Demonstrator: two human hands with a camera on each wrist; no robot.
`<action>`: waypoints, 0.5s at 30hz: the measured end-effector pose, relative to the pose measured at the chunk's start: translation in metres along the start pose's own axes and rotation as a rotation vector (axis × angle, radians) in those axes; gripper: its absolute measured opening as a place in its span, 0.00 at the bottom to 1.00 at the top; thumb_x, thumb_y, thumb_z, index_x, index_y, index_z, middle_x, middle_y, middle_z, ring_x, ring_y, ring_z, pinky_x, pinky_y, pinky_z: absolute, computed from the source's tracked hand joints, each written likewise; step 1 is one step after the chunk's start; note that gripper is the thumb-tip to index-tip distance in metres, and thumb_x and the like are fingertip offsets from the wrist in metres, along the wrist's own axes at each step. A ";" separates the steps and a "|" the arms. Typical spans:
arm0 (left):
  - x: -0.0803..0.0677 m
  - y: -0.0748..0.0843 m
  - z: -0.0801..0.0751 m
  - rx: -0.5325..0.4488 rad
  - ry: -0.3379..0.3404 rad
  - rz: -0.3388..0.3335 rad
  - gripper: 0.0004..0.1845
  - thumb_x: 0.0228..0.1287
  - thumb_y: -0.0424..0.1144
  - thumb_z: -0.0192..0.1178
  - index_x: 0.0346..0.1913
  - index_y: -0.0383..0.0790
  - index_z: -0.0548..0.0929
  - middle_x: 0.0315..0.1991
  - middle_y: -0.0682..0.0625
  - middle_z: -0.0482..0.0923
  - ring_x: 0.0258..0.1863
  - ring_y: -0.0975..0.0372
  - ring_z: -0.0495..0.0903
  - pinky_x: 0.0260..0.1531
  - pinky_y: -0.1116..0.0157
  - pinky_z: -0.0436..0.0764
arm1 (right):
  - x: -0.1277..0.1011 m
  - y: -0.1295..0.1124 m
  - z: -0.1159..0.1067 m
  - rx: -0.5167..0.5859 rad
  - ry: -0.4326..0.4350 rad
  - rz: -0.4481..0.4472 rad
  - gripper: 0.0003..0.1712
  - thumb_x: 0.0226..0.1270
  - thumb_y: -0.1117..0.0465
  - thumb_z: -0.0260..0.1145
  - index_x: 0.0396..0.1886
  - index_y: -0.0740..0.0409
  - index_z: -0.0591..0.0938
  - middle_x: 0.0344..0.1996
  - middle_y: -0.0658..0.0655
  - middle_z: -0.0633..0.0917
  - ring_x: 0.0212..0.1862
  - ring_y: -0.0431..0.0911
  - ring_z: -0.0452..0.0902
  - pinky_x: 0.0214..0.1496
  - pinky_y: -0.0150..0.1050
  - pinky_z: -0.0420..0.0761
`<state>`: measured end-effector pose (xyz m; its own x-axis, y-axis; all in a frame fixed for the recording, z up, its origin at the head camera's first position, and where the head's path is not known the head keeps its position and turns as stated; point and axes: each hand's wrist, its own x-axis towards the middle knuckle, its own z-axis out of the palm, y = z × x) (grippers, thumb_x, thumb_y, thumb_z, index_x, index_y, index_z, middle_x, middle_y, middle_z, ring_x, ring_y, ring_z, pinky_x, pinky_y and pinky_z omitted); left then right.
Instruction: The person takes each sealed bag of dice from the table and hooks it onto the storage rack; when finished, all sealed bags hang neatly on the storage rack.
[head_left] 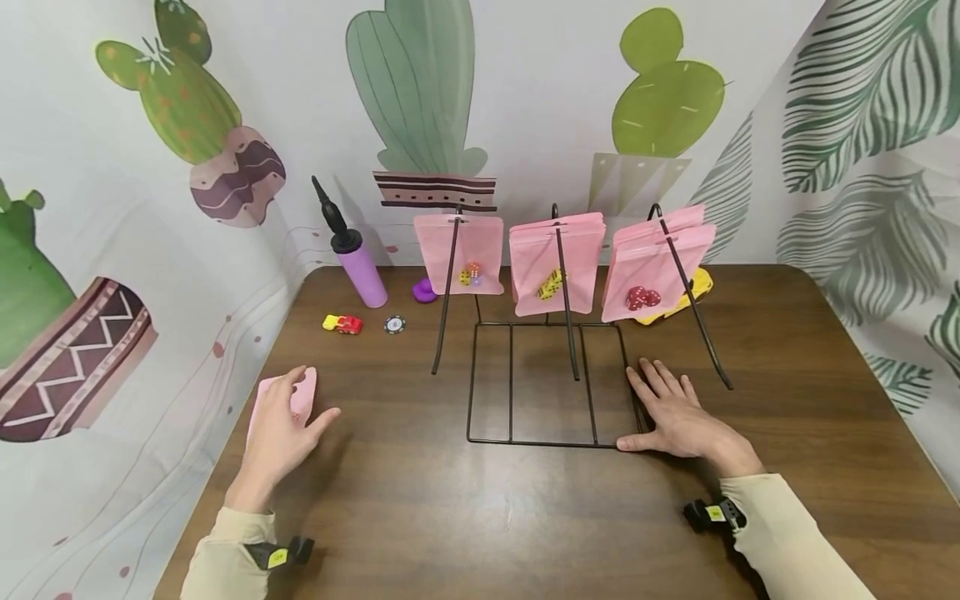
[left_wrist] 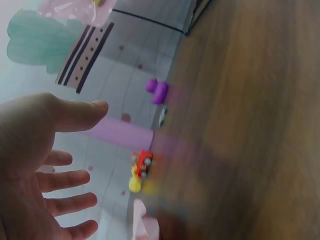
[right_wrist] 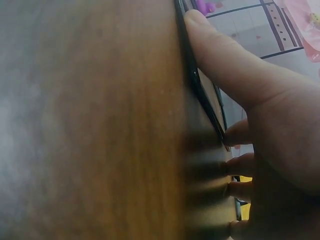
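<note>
My left hand [head_left: 279, 433] hovers at the table's left side, over or beside a pink pouch [head_left: 303, 396] that it partly hides. In the left wrist view its fingers are apart, and the pouch [left_wrist: 145, 225] lies beyond them. My right hand [head_left: 678, 417] is spread at the front right corner of a black wire rack [head_left: 543, 444], its thumb [right_wrist: 225, 55] touching the base frame. On the rack's three prongs hang pink pouches with clear fronts: one with small mixed dice [head_left: 471, 273], one with yellow dice [head_left: 551, 284], one with red dice [head_left: 642, 297].
Along the back left stand a purple hand pump [head_left: 363, 275], a red and yellow toy car [head_left: 342, 324], a poker chip [head_left: 394, 324] and a purple toy [head_left: 424, 290]. A yellow object [head_left: 701, 283] sits behind the right pouches. A cactus-print cloth [head_left: 540, 125] rises behind the table.
</note>
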<state>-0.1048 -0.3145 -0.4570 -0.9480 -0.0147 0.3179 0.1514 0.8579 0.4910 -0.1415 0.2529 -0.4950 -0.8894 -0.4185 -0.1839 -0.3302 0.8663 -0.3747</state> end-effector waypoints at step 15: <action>-0.024 -0.035 -0.008 0.089 0.000 -0.134 0.40 0.49 0.38 0.73 0.62 0.22 0.67 0.55 0.22 0.69 0.54 0.29 0.66 0.53 0.37 0.64 | 0.000 -0.001 0.001 -0.007 0.007 0.003 0.70 0.47 0.25 0.67 0.76 0.66 0.52 0.75 0.73 0.47 0.75 0.69 0.37 0.69 0.72 0.40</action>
<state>-0.0852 -0.3485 -0.4754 -0.9580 -0.1323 0.2543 -0.0022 0.8904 0.4551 -0.1408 0.2522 -0.4958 -0.8925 -0.4141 -0.1788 -0.3297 0.8694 -0.3679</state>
